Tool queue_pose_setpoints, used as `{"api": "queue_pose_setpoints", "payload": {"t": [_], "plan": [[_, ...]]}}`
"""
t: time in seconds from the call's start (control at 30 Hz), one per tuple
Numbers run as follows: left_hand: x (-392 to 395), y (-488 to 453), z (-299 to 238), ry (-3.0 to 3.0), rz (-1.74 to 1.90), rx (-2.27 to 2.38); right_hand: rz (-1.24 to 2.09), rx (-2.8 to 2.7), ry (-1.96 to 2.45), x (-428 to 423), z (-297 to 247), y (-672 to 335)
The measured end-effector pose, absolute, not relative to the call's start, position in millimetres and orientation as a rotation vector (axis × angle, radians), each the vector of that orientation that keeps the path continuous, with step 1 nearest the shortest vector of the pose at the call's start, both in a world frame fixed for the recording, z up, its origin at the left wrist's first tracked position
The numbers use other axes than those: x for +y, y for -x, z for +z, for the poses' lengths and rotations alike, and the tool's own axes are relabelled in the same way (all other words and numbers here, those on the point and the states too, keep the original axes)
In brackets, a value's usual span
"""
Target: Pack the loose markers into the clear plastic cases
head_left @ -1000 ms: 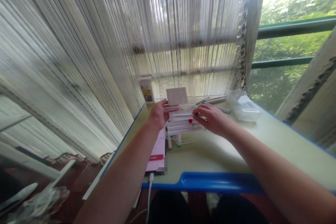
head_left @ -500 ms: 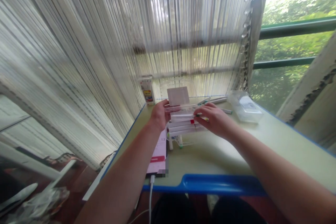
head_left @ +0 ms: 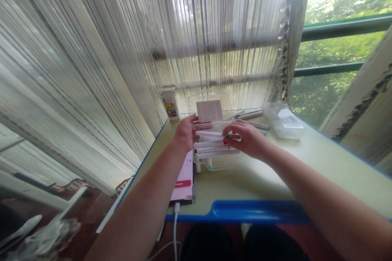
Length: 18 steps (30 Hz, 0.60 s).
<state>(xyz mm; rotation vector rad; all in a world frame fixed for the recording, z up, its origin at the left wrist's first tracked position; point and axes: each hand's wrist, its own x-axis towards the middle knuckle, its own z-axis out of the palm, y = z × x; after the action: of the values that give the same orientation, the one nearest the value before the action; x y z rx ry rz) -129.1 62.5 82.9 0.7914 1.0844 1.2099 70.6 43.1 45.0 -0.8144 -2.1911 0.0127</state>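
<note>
A clear plastic case (head_left: 219,167) with its lid (head_left: 226,102) raised stands on the desk. Several white markers (head_left: 211,151) lie across it in a stack, with red and light-green ends showing. My left hand (head_left: 184,133) grips the case's left side, its fingers reaching in behind the top markers. Between the thumb and fingers of my right hand (head_left: 249,138) is a white marker (head_left: 210,135) with a green end, held level over the stack. A pale square card or panel (head_left: 209,111) shows against the raised lid.
Loose markers (head_left: 251,114) lie behind my right hand. A clear plastic box (head_left: 288,124) rests at the back right, and a small printed box (head_left: 170,104) at the back left. A phone or tablet (head_left: 183,189) with a white cable (head_left: 175,228) lies by my left forearm. A blue tray edge (head_left: 257,211) lines the front.
My right hand has shifted slightly left with the marker, which now lies more level over the stack. My left hand stays at the case. The view has moved a little.
</note>
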Motion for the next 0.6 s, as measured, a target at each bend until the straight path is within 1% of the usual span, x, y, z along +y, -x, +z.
{"api": "queue_pose_setpoints", "payload": {"t": [0.6], "plan": [[60.7,130.0,85.4,-0.762,1.190,1.027,0.059,-2.186,0.628,45.6,45.1,-71.2]]}}
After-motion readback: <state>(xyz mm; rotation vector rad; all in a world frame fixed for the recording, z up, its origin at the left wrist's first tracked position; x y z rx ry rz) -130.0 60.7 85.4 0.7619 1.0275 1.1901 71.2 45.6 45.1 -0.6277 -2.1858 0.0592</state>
